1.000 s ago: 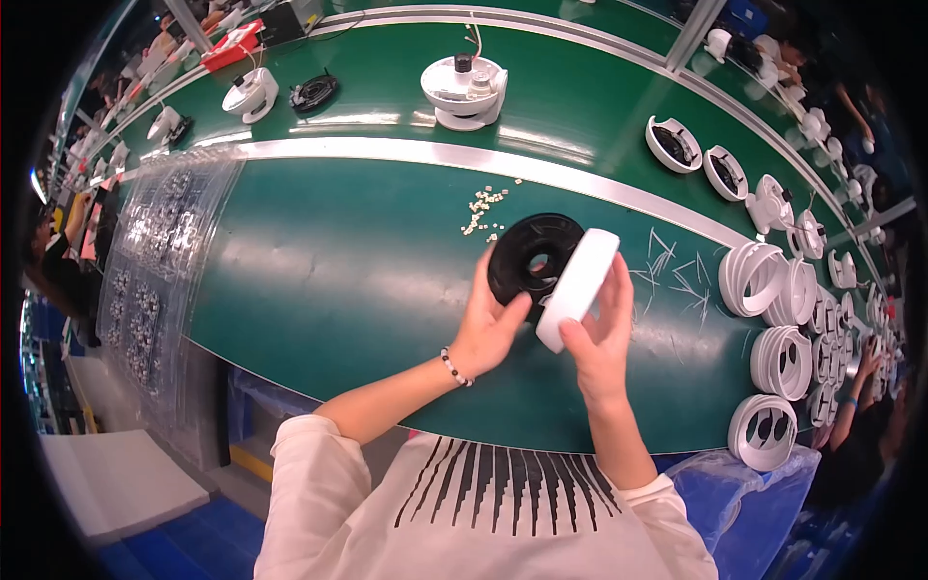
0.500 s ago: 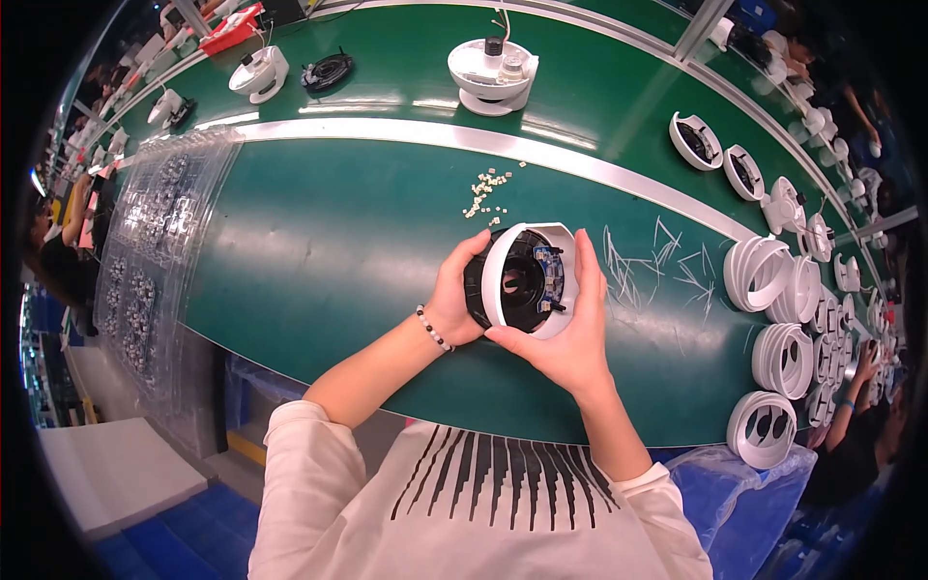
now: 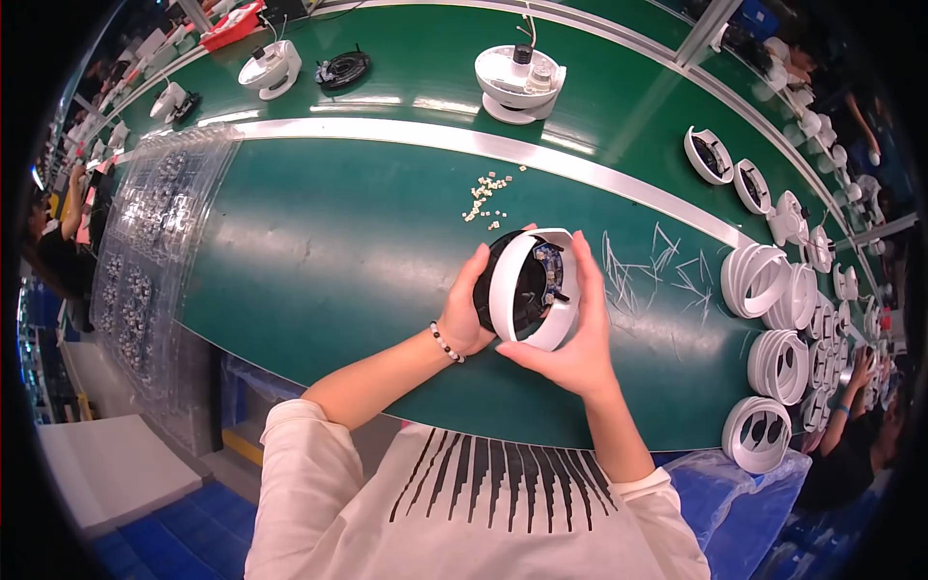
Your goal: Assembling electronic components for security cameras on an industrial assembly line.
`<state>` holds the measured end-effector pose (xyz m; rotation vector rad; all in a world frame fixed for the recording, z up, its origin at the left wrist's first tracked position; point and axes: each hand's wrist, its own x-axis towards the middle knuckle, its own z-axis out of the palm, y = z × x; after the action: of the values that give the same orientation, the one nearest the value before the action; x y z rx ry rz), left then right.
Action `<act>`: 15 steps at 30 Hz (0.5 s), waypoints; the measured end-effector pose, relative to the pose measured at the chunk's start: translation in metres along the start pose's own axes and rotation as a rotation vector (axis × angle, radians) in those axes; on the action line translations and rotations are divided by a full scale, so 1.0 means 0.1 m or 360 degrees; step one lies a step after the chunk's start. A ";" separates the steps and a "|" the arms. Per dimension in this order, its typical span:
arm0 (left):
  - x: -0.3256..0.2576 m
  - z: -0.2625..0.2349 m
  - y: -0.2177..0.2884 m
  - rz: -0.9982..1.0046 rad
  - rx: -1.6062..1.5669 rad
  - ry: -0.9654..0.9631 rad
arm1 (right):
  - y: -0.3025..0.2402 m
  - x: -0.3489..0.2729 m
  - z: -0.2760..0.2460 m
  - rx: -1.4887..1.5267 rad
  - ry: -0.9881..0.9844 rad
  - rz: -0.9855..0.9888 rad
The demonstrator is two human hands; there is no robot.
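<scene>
- You are holding a round white housing (image 3: pixel 530 288) in both hands, just above the green work surface (image 3: pixel 319 251) and right in front of your chest
- Your left hand (image 3: pixel 466 307) is cupping the black disc-shaped part (image 3: pixel 486 280) against the left side of the housing, fingers curling up and over its edge
- Your right hand (image 3: pixel 576 333) is gripping the housing from the right and from below, thumb pressing under the rim and fingers wrapping over the top
- Both hands are clamping on the same piece, close together, with the housing between them
- You are tilting the housing on edge, so its open side is facing you and showing a dark inside with a small blue board (image 3: pixel 547 263)
- A beaded bracelet (image 3: pixel 446 342) is sitting on your left wrist
- A little heap of small pale parts (image 3: pixel 486 189) is lying on the green surface just beyond your hands
- White chalk-like scratches (image 3: pixel 650 273) are marking the surface to your right
- Stacks of white rings (image 3: pixel 773 290) are standing along the right edge, well apart from your hands
- A clear plastic tray sheet (image 3: pixel 155 232) is lying on the left end of the surface
- Another white round unit (image 3: pixel 518 81) is resting on the far belt beyond the white strip (image 3: pixel 406 139)
</scene>
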<state>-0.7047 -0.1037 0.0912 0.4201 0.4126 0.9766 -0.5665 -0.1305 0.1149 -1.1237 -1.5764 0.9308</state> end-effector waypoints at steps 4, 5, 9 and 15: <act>0.02 -0.03 0.01 0.0011 -0.0134 -0.0068 | -0.05 0.04 0.16 -0.0669 -0.0011 -0.0149; 0.02 -0.05 0.05 -0.0006 -0.0134 -0.0121 | -0.05 0.05 0.17 -0.0689 -0.0010 -0.0172; -0.02 -0.17 0.16 -0.0149 -0.0186 -0.0226 | -0.10 0.13 0.19 -0.0805 -0.0057 -0.0220; -0.04 -0.36 0.21 -0.0141 -0.0120 -0.0270 | -0.15 0.23 0.20 -0.0810 -0.0205 -0.0127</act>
<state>-0.7401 -0.0907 0.0720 0.4097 0.2380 0.8601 -0.5923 -0.1144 0.1300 -1.3517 -2.0174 0.5680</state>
